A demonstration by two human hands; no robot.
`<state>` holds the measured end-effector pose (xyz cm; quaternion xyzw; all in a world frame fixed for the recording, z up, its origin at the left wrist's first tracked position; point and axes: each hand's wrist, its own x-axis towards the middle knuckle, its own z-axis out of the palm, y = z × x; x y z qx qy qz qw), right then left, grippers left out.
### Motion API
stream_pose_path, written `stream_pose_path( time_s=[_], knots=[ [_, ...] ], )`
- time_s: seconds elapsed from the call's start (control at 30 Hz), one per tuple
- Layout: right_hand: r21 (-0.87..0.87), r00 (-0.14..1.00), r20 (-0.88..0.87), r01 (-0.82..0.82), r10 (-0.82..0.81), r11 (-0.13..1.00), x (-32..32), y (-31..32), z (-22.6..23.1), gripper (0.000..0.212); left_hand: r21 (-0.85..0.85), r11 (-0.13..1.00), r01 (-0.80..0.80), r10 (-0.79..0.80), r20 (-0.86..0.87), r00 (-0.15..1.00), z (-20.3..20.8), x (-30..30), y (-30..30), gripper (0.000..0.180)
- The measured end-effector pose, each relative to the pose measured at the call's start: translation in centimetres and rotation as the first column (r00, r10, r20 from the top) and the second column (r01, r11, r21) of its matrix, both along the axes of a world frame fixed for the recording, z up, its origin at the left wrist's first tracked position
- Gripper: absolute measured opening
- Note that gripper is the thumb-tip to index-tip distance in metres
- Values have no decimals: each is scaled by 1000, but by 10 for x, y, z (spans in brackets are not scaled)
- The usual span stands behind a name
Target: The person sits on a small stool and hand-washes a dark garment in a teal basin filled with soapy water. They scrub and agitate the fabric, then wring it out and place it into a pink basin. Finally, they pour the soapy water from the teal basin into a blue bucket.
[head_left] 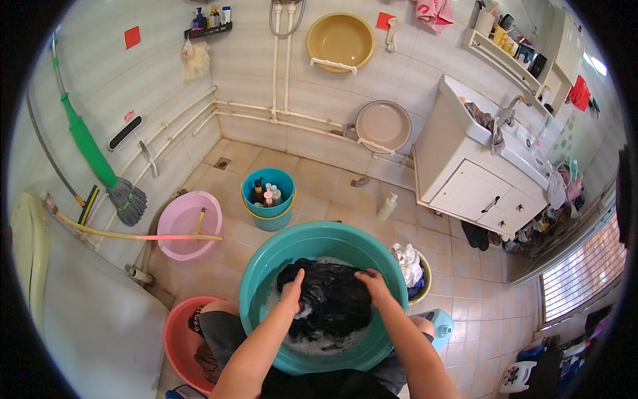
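black cloth (pixel 329 296) partly hides the teal basin (pixel 362 247), and both forearms (pixel 256 346) are cropped.

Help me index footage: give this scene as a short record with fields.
Left hand: touching the left side of the dark cloth
Right hand: touching the cloth's right side
Container: teal tub, with white suds
Beyond tub: blue bucket holding bottles
Left of tub: pink basin, coral basin
Right of tub: small basin with white and blue fabric
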<state>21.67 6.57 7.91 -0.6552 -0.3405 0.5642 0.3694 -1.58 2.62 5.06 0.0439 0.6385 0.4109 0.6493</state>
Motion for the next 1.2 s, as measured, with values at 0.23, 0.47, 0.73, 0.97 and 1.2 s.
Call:
stream_pose_path(
  time_s=[0.23, 0.47, 0.73, 0.97, 1.2],
  knots=[
    [-331, 122, 819, -699, 561, 634, -61, -49, -54, 74, -195, 944, 266, -329, -490, 807, -5, 35, -2, 53],
    [171, 936, 338, -170, 104, 971, -50, -21, -60, 50, -114, 986, -121, 134, 120, 984, -82, 36, 5, 60],
    [441, 714, 660, -619, 233, 650, -129, -101, 53, 26, 309, 937, -162, -151, 777, 611, -30, 33, -8, 54],
    [455, 727, 687, -400, -27, 796, -113, -31, 22, 34, 82, 937, -340, 303, 297, 905, -12, 48, -2, 51],
    [136, 738, 649, -354, 187, 925, -55, -22, -40, 44, 47, 995, -84, 83, 23, 996, 21, 34, 3, 75]
  ],
)
